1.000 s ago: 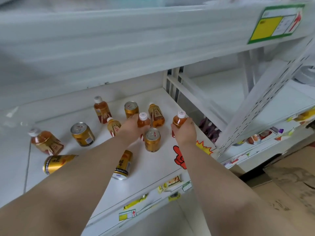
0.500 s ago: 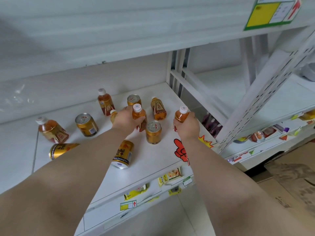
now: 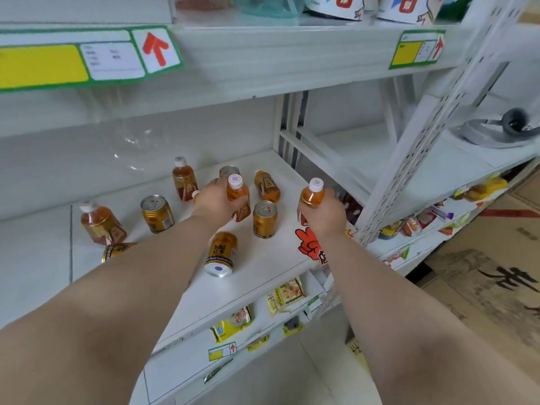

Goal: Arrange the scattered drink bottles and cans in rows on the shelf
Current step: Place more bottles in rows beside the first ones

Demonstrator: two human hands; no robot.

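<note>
My left hand (image 3: pixel 216 201) grips an amber tea bottle (image 3: pixel 237 192) with a white cap, upright over the white shelf (image 3: pixel 271 258). At the shelf's right front my right hand (image 3: pixel 324 214) grips a second tea bottle (image 3: pixel 312 194). An upright gold can (image 3: pixel 265 219) stands between my hands. Another gold can (image 3: pixel 221 254) lies on its side near the front. To the left are a standing can (image 3: pixel 156 213), a leaning bottle (image 3: pixel 100 222) and a lying can (image 3: pixel 117 250) partly behind my arm. At the back are an upright bottle (image 3: pixel 183 182), a tilted bottle (image 3: pixel 266 186) and a can (image 3: pixel 229 171).
A shelf board with price tags (image 3: pixel 87 58) hangs close above. A perforated white upright (image 3: pixel 409 159) borders the right side. Snack packets (image 3: pixel 285 293) hang on the shelf below. A neighbouring shelf on the right holds a grey object (image 3: pixel 496 130). Cardboard (image 3: pixel 496 287) lies on the floor.
Both hands have lifted their bottles slightly and keep their grip. The camera has tilted up, so the upper shelf and its tags show more.
</note>
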